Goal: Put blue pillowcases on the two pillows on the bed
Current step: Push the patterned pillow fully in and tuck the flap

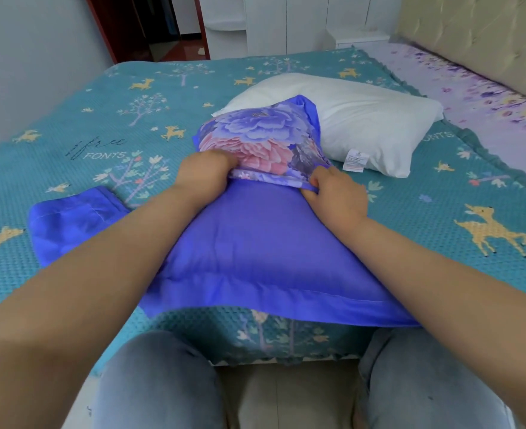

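Observation:
A pillow inside a blue pillowcase (255,243) lies at the near edge of the bed. Its far end is turned back and shows a flowered purple and pink side (255,134). My left hand (204,174) is closed on the left part of that flowered fold. My right hand (336,193) pinches the fold's edge on the right. A bare white pillow (364,119) with a small label lies just behind, touching the flowered end. A second blue pillowcase (69,218), folded flat, lies to the left, partly under my left forearm.
A teal bedspread (100,119) with deer and trees covers the bed. A lilac flowered sheet (488,97) and a beige headboard are at the right. A grey wall runs along the left, a doorway and white cabinets stand beyond. My knees are at the bed's near edge.

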### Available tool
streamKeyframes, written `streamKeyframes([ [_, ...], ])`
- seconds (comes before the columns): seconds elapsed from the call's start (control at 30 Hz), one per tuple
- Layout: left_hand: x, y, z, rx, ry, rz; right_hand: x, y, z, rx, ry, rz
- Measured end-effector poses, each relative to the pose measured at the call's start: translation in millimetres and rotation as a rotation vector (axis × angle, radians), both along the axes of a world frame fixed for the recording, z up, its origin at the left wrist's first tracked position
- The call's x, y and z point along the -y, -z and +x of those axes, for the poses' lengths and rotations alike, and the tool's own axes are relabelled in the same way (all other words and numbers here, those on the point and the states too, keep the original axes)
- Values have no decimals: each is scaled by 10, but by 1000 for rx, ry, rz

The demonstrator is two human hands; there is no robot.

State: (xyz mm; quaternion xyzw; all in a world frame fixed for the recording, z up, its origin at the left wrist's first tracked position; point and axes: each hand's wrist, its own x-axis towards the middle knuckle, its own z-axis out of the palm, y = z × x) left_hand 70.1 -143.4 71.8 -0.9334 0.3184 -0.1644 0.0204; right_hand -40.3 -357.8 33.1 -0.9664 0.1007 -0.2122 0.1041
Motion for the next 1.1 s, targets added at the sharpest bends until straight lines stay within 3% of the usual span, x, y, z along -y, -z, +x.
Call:
streamKeyframes([
  [0.17,-134,181,66,-6,-191,-156,-45,-15,-41,-122,-63,-91],
  [0.27,-248,221,-13,-20,-245,-216,155,-183,-42,-361,-158,-125],
  [0.33,-285,230,-79,-31,-262,-230,239,-346,2,-553,-210,-232],
  [0.4,-290,231,-172,-10,-256,-212,233,-454,92,-614,-252,-426],
  [0.5,-252,259,-278,79,-210,-158,135,-549,284,-431,-360,-694],
  [0.6,-185,346,-355,202,-106,-79,-44,-596,428,-84,-600,-792],
  [0.67,-211,431,-374,337,-8,-45,-190,-523,500,64,-648,-826],
  [0.77,-301,583,-352,475,155,-131,-162,-348,564,54,-478,-730],
  [0.83,-296,630,-358,542,299,-163,-22,-314,530,-79,-304,-541],
  [0.93,-240,619,-320,686,459,-54,139,-210,458,-113,-119,-375],
  [1.0,-264,578,-237,713,394,28,161,-138,417,-44,-89,-390],
  [1.1,-315,459,-110,698,172,98,166,-100,348,137,-125,-584],
])
